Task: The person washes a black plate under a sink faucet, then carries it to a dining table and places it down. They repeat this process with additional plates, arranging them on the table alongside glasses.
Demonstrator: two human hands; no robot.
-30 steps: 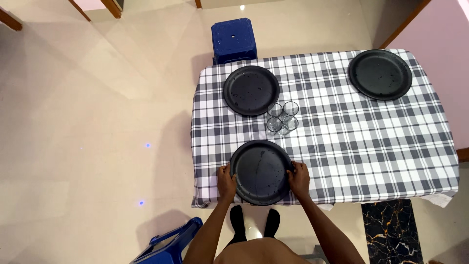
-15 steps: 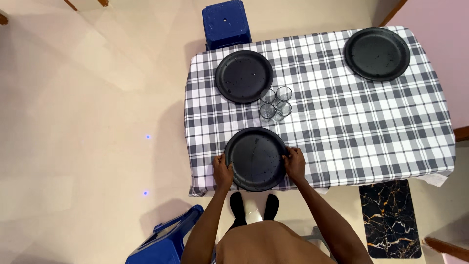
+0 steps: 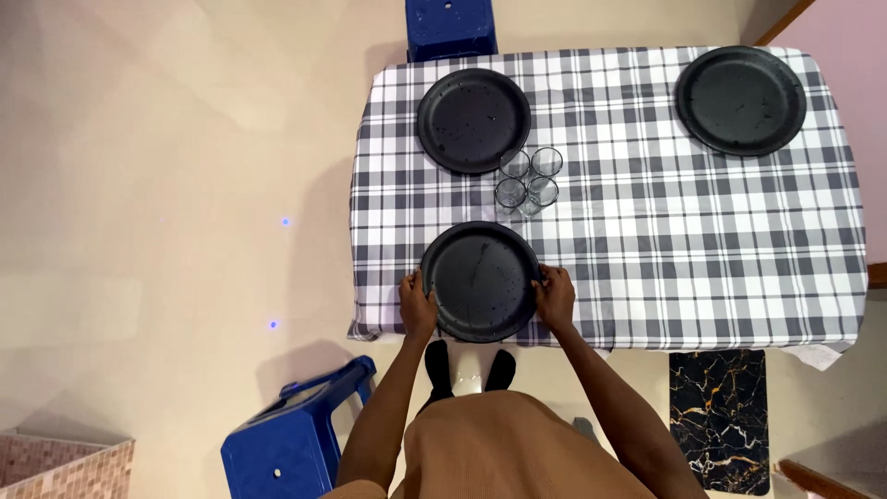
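Left hand (image 3: 418,307) grips the left rim of the near black plate (image 3: 481,280): fingers curled over the edge, thumb on the rim. Right hand (image 3: 555,298) does the same at the right rim, fingers closed on the edge. Both grips are shut on the one plate, set opposite each other across its width.

The plate lies between the two hands, directly ahead of the body, at the near edge of the surface (image 3: 647,249), which is covered in a black-and-white checked cloth. It looks flat on the cloth; whether it is lifted a little off it cannot be told from above. Being round, it has no long axis; the line that counts runs hand to hand, parallel to the near edge. Neither hand is nearer: both touch the rim, roughly symmetric.

Outward, just beyond the plate's far right edge: four clear glasses (image 3: 528,177) clustered, near the plate but apart from it. Beyond them a second black plate (image 3: 473,120), in line with the held one, towards the far edge. A third black plate (image 3: 740,100) sits at the far right corner, well apart.

Off the surface: a blue stool (image 3: 450,26) at the far side, another blue stool (image 3: 291,439) on the floor near the left elbow, a dark marbled mat (image 3: 719,416) on the right.
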